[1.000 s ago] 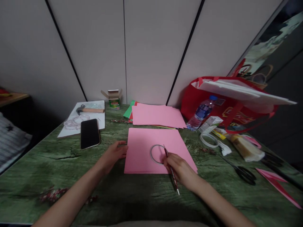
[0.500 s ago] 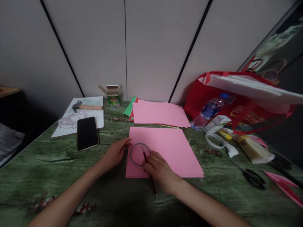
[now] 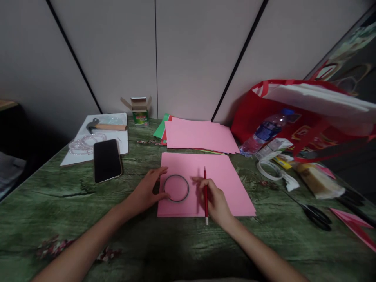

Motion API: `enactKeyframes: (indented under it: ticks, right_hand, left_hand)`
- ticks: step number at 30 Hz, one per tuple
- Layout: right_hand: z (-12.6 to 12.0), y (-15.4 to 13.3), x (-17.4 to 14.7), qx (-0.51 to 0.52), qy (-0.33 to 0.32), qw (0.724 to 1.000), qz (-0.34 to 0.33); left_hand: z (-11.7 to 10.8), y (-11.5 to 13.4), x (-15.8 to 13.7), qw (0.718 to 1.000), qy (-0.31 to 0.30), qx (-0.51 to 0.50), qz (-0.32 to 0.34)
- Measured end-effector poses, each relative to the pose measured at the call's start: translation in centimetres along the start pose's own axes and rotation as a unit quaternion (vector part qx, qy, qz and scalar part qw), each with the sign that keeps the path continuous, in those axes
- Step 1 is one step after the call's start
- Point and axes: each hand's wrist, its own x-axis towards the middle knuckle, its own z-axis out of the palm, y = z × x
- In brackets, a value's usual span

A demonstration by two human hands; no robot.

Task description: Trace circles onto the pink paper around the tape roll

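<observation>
A phone (image 3: 107,160), hammer (image 3: 111,127) and box (image 3: 140,116) sit left of the pink sheets (image 3: 211,168); bottle (image 3: 266,132), white roll (image 3: 266,177) and scissors (image 3: 311,210) right. The ring (image 3: 188,189) lies on the sheets — left hand (image 3: 147,188) wide beside it, right hand (image 3: 216,199) gripping a red pencil (image 3: 206,197). Green tabletop (image 3: 147,243), pale panelled wall (image 3: 185,58).

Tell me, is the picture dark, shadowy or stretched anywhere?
Head view: dim light overall; head view: a soft shadow on the pink paper beside the right hand; head view: the red bag looks stretched and a bit soft towards the right edge.
</observation>
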Motion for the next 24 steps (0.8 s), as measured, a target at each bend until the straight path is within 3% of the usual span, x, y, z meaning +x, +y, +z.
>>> enactKeyframes:
  ticks: [10,16,19,24]
  right_hand:
    - [0.3,0.5,-0.2,-0.011,-0.027,0.999,-0.020]
    - [0.1,0.0,0.3,0.051,-0.004,0.998,0.027]
    - [-0.5,-0.4,1.6,0.110,0.035,0.991,0.066]
    - [-0.8,0.2,5.9,0.209,0.070,0.969,0.115]
  left_hand:
    - [0.9,1.0,0.0,1.000,-0.014,0.009,0.006]
    - [0.9,0.9,-0.1,1.000,-0.005,0.010,-0.002]
    - [1.2,1.2,-0.3,0.998,0.001,0.041,0.047]
    - [2.3,1.8,-0.4,0.968,-0.041,0.139,0.205]
